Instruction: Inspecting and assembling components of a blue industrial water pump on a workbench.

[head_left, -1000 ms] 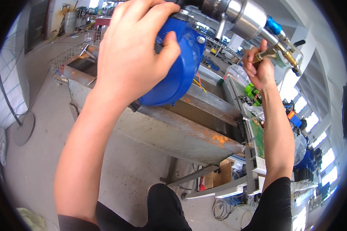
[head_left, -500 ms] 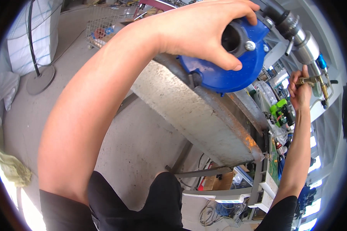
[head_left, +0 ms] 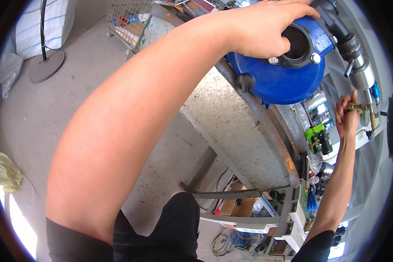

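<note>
A blue round metal housing (head_left: 277, 83) stands at the upper right on a rusty steel beam frame (head_left: 236, 122). Its dark flanged opening (head_left: 298, 43) has bolts around it. My left hand (head_left: 262, 32) grips the housing's top, its thumb bent at the rim of the opening and the fingers reaching over the far side. Farther right, my right hand (head_left: 346, 118) is closed around a brass valve fitting (head_left: 358, 107). Just above that hand, a silver cylindrical coupling (head_left: 362, 76) joins a black pipe (head_left: 334, 22) that runs to the housing.
A wire cart (head_left: 129, 22) with odds and ends stands at the far left, near a round-based stand (head_left: 47, 66) and a white woven sack (head_left: 46, 26). Green power tool (head_left: 314, 135) and clutter lie beyond the beams. Coiled cables (head_left: 229, 240) are on the floor below.
My left thumb has moved from lying outstretched over the blue housing to bending at the opening's rim. The view has shifted, and my right hand stays at the brass fitting.
</note>
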A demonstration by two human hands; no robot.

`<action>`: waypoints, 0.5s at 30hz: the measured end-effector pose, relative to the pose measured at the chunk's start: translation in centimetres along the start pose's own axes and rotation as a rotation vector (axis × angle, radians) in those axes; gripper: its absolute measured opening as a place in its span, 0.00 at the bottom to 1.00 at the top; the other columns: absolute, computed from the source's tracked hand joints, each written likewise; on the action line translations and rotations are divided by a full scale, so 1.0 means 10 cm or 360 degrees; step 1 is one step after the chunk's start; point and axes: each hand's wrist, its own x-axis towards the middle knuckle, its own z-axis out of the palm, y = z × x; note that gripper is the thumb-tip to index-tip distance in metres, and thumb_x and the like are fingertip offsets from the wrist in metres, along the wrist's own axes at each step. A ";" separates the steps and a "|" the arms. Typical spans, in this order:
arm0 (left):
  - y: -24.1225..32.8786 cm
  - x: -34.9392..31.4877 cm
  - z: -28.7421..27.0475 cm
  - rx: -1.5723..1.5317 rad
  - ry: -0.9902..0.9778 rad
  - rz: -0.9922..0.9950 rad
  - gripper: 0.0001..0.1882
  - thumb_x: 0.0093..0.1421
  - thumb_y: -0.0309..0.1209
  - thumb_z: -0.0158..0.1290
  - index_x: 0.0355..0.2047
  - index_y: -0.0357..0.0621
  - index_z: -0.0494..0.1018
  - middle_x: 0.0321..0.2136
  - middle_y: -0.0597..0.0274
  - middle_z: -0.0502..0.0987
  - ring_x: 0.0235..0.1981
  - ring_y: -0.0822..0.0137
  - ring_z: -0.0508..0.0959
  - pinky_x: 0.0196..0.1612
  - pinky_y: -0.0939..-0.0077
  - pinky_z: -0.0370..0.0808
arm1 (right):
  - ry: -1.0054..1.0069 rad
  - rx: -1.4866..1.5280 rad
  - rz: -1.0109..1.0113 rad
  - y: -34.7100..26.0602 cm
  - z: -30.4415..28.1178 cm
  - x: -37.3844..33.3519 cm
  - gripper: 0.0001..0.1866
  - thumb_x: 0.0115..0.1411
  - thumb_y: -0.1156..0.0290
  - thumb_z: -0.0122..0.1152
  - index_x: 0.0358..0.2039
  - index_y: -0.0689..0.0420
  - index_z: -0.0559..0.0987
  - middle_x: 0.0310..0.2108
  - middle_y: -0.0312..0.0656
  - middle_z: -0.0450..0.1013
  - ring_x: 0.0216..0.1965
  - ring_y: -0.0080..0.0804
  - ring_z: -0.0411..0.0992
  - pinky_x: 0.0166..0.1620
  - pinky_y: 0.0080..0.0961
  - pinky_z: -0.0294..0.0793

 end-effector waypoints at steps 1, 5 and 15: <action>-0.02 -0.05 0.04 0.0046 0.0015 0.0098 0.45 0.59 0.15 0.50 0.78 0.39 0.53 0.83 0.40 0.41 0.69 0.44 0.72 0.64 0.60 0.78 | 0.0028 -0.0023 0.0009 -0.01 0.01 -0.01 0.29 0.82 0.46 0.49 0.26 0.54 0.69 0.20 0.34 0.60 0.16 0.18 0.53 0.15 0.18 0.49; -0.13 -0.07 0.20 0.0649 0.0441 0.0399 0.44 0.60 0.15 0.50 0.78 0.38 0.53 0.82 0.39 0.44 0.71 0.43 0.70 0.68 0.60 0.75 | 0.0064 -0.0020 0.0026 -0.02 0.03 -0.02 0.29 0.82 0.47 0.48 0.27 0.54 0.69 0.21 0.34 0.60 0.16 0.18 0.53 0.15 0.18 0.49; -0.17 -0.16 0.40 0.0616 0.0787 0.0388 0.41 0.63 0.16 0.52 0.76 0.40 0.55 0.71 0.37 0.64 0.67 0.42 0.73 0.69 0.57 0.75 | 0.0028 -0.0055 -0.0007 -0.01 -0.02 0.00 0.28 0.82 0.47 0.49 0.28 0.54 0.70 0.21 0.35 0.61 0.15 0.19 0.52 0.15 0.18 0.49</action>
